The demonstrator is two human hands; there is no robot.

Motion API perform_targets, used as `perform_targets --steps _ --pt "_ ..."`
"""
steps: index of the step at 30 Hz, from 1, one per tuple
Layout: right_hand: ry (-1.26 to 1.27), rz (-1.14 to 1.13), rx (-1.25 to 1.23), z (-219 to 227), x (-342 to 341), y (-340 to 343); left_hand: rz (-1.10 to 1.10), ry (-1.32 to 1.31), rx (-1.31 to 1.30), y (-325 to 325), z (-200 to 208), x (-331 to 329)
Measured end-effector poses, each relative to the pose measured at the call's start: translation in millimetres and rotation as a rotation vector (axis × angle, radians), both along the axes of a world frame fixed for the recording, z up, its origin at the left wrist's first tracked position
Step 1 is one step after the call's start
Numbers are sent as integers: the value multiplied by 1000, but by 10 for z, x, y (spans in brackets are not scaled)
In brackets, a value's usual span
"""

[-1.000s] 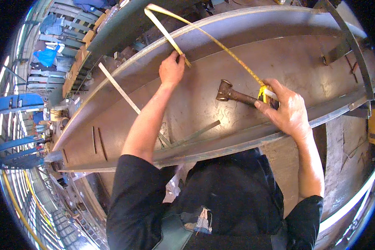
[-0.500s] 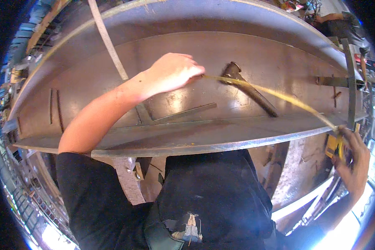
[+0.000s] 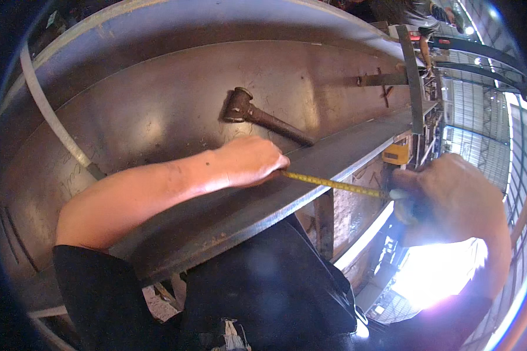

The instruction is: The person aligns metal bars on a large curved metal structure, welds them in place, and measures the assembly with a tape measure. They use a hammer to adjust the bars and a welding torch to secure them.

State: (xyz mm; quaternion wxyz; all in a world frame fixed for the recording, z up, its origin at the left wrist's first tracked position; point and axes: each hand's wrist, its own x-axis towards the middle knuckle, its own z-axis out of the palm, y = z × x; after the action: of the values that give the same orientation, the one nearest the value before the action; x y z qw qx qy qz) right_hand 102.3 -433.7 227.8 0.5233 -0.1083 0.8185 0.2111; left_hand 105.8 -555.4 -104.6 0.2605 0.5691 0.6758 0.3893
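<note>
My left hand [image 3: 253,161] is closed in a pinch on the end of a yellow tape measure blade [image 3: 334,185], just above the near flange of a large steel beam [image 3: 181,70]. The blade runs taut to the right, sloping slightly down, past the flange edge. At its other end my right hand [image 3: 459,196] is closed around the tape measure; its case is mostly hidden by the fingers and glare. Beyond my left hand, a rusty, heavy hammer [image 3: 238,105] with a thick metal handle lies on the beam's inner face, touched by neither hand.
A yellow block [image 3: 397,153] sits beside the flange edge near my right hand. A steel upright [image 3: 413,82] crosses the beam's right end. A pale strip [image 3: 50,108] leans over the left side. Another person's arm [image 3: 424,52] shows at the far right.
My view has turned rightward. My left hand has moved nearer the flange with the tape end. Less blade now stretches between my hands, and my right hand stands out beyond the flange edge.
</note>
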Motion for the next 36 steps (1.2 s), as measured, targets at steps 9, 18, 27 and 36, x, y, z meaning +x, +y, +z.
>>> perform_targets --steps 9,18,27,36 --pt "3 -170 487 -197 -190 -20 117 -45 87 259 -142 38" --pt "71 -377 442 -218 -266 1191 307 800 -59 455 -1066 -536" --pt "2 -396 240 -756 -311 1510 449 579 -501 422 -766 -641" --pt "-38 -519 301 -965 -268 1617 554 450 -180 243 -991 -708"
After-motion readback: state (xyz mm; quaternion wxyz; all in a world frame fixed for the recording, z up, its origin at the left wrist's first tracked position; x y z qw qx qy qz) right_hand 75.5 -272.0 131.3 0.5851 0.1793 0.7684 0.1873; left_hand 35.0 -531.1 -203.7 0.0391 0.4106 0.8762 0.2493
